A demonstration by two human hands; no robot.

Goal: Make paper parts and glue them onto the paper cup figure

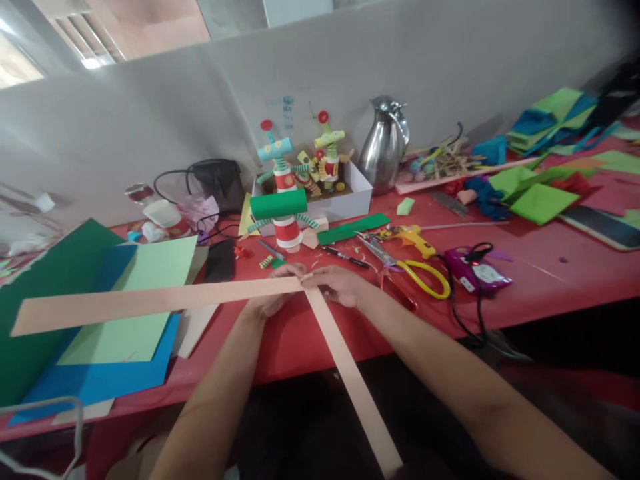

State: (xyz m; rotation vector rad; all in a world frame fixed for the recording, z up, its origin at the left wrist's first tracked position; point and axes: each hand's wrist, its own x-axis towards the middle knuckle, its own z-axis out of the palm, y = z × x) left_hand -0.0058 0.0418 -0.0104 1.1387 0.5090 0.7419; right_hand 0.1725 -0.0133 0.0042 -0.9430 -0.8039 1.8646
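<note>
Two long peach paper strips meet at a corner between my hands. One paper strip point(160, 301) stretches out to the left, above the coloured sheets; the other paper strip point(353, 380) slants down toward my lap. My left hand point(277, 293) is closed on the joined ends from the left, partly behind the strip. From the right, my right hand point(337, 283) pinches the same corner, fingertips meeting the left ones. Just beyond my hands stands a paper-and-cup figure point(289, 233) with a green paper roll point(279, 203) across its middle and coiled paper arms.
Yellow-handled scissors point(425, 277), a black pen point(345, 257), a yellow glue gun point(417, 240) and a purple power strip point(477, 270) lie to the right. A steel jug point(384, 147) stands by a white box point(357, 193). Blue paper point(125, 383) is stacked at left.
</note>
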